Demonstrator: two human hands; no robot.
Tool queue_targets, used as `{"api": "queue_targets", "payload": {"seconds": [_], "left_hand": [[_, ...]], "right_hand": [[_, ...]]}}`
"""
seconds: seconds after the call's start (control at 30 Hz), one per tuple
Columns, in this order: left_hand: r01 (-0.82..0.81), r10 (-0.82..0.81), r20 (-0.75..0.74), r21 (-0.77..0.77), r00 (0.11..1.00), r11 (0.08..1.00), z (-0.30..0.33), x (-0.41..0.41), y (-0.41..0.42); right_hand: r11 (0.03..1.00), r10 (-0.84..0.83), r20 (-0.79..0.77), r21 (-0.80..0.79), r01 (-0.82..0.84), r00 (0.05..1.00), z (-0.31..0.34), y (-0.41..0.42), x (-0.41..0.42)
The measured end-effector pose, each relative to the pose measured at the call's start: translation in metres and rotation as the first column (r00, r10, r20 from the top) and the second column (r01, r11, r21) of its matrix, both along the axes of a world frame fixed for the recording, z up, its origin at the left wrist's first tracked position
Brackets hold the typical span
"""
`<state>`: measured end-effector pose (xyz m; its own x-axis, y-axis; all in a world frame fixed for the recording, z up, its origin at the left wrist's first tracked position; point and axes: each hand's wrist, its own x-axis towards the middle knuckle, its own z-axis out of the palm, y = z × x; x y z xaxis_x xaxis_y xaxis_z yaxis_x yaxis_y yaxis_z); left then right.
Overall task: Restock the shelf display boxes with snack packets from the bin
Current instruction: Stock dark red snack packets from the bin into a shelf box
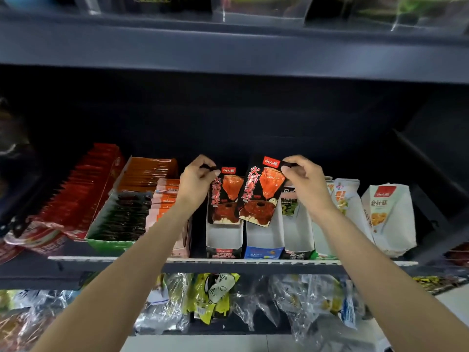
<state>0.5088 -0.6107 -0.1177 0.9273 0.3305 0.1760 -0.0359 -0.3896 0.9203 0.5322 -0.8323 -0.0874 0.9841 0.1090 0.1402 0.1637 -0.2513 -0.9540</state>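
We see two black snack packets printed with red food and red characters. The left packet (225, 196) stands upright in a white-lined display box (223, 240) just below our left hand (196, 182); the right packet (261, 191) tilts over the neighbouring blue-fronted box (264, 243), under our right hand (303, 180). Both boxes sit on a dark shelf (241, 266) with a white front rail, among other snack boxes to either side. Our left hand pinches the left packet's top corner; our right hand pinches the right packet's top corner, fingers curled.
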Motion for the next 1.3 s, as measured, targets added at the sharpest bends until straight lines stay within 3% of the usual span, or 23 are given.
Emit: {"api": "queue_targets", "payload": {"seconds": [0.17,0.33,0.47,0.57,0.83,1.0,1.3], "left_hand": [[0.087,-0.085,-0.063,0.031,0.994,0.996,-0.013,0.003,0.007],[0.095,-0.069,-0.091,0.315,0.993,0.944,-0.024,0.007,0.012],[0.069,-0.003,-0.103,0.643,0.995,0.763,-0.022,0.013,0.020],[0.080,0.008,-0.114,0.743,0.993,0.664,-0.022,0.017,0.021],[0.165,-0.099,-0.132,0.764,0.986,0.624,-0.025,0.028,0.032],[0.296,-0.238,-0.177,0.506,0.955,0.811,-0.020,0.034,0.047],[0.321,-0.214,-0.269,0.466,0.939,0.825,-0.021,0.033,0.055]], "right_hand": [[0.999,-0.015,-0.051,0.033,0.017,0.999,-0.001,0.010,0.004],[0.999,-0.032,-0.070,0.003,0.032,0.997,-0.003,0.021,0.007],[0.999,-0.039,-0.062,0.006,0.039,0.997,-0.004,0.023,0.008],[0.999,-0.045,-0.061,0.017,0.046,0.997,-0.007,0.024,0.007],[1.000,0.002,-0.050,0.008,-0.001,0.999,-0.013,0.036,0.007],[0.997,0.058,-0.047,0.049,-0.056,0.997,-0.016,0.056,0.014],[0.984,0.100,0.021,-0.154,-0.096,0.995,-0.031,0.077,0.024]]}}
